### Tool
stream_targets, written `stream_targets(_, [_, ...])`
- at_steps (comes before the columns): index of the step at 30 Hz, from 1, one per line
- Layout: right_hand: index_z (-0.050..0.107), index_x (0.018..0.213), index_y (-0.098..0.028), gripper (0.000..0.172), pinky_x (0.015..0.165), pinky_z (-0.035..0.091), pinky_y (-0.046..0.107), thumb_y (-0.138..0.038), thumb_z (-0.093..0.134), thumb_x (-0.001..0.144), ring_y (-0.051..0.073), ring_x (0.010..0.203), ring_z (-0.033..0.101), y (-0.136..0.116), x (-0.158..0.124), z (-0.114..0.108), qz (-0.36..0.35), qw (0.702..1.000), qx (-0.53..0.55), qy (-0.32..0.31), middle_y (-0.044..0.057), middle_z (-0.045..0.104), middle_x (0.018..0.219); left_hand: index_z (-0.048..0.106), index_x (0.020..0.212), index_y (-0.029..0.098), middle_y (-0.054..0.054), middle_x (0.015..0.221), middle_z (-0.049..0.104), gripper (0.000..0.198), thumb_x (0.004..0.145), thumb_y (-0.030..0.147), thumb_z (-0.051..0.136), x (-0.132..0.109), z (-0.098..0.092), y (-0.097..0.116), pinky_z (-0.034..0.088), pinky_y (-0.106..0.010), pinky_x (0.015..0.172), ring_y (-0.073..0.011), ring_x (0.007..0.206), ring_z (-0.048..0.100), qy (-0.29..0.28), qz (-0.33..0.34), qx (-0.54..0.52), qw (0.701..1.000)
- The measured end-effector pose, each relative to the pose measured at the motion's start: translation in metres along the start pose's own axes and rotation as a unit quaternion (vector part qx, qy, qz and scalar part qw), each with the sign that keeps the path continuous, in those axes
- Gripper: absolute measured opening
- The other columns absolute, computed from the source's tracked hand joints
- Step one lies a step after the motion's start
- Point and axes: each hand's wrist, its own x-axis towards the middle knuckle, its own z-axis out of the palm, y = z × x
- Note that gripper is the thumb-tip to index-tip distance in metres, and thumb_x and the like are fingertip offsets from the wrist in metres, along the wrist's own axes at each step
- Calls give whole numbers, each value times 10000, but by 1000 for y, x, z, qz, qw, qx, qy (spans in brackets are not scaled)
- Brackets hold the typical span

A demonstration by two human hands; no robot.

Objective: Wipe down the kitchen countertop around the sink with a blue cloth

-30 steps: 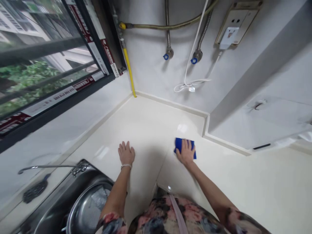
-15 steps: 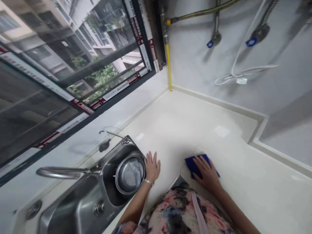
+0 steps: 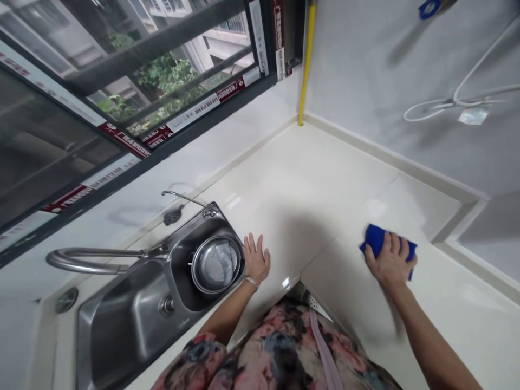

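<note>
My right hand (image 3: 390,261) presses a folded blue cloth (image 3: 376,238) against the cream countertop (image 3: 276,179), its fingers curled over the cloth. Flat on the counter beside the sink's right edge lies my left hand (image 3: 255,261), fingers spread and holding nothing, a bracelet (image 3: 252,281) at the wrist. Close to its left, a metal colander (image 3: 211,265) sits in the smaller bowl of the steel sink (image 3: 122,314), with a clear plastic-looking piece inside it.
A curved faucet (image 3: 93,261) and a thin tap (image 3: 182,197) rise behind the sink. A dark scrubber-like item (image 3: 174,215) lies near them. The window (image 3: 195,111) runs along the left wall. A yellow pipe (image 3: 307,65) stands in the corner, and a white cable (image 3: 459,92) hangs at right.
My right hand has slid the blue cloth to the right and farther out over the counter. My left hand stays by the sink. The view has tilted downward.
</note>
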Motion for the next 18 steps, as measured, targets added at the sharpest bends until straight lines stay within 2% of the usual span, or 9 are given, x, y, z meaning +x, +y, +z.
stream_targets(5, [231,1692,-81,789,1205,234,745,-522,318,1044,402,1589,195,-85,71,17,-55,997,-10,-52,234,328,1707,436,1621,152,-220,1773,202,613,1052,380,447,0,-4,3,239,-674,1295,-399,1663,53,-5,-9,8,1000])
stream_targets(8, [261,1679,-62,788,1204,201,766,-522,329,1043,418,1594,175,-138,85,29,-88,994,4,-62,236,303,1722,446,1615,152,-213,1772,214,609,1056,394,440,0,-6,3,244,-673,1295,-394,1663,66,-5,-11,11,1000])
stream_targets(11, [308,1665,-61,778,1206,157,791,-495,377,1024,436,1589,176,-188,69,40,-156,984,36,-74,221,304,1730,448,1612,153,-208,1771,223,602,1060,392,423,1,-6,4,245,-676,1293,-388,1665,62,-2,-8,7,1000])
stream_targets(14, [341,1655,-60,769,1209,136,797,-471,417,1010,450,1581,196,-228,33,45,-251,961,77,-88,214,319,1727,451,1611,163,-208,1770,224,596,1065,396,404,1,-7,6,246,-674,1293,-385,1666,68,-6,-9,0,1000])
stream_targets(16, [345,1654,-57,766,1222,127,778,-463,430,1011,447,1583,199,-243,4,44,-319,938,101,-93,211,329,1724,444,1617,173,-197,1776,212,593,1070,394,385,2,-8,7,243,-664,1298,-378,1667,63,-9,-8,-4,1000])
stream_targets(18, [354,1655,-68,759,1242,118,747,-464,444,1014,434,1590,197,-246,-24,42,-383,911,116,-100,199,339,1723,434,1623,177,-182,1784,196,592,1071,381,369,2,-8,8,238,-649,1305,-369,1669,57,-12,-11,-4,1000])
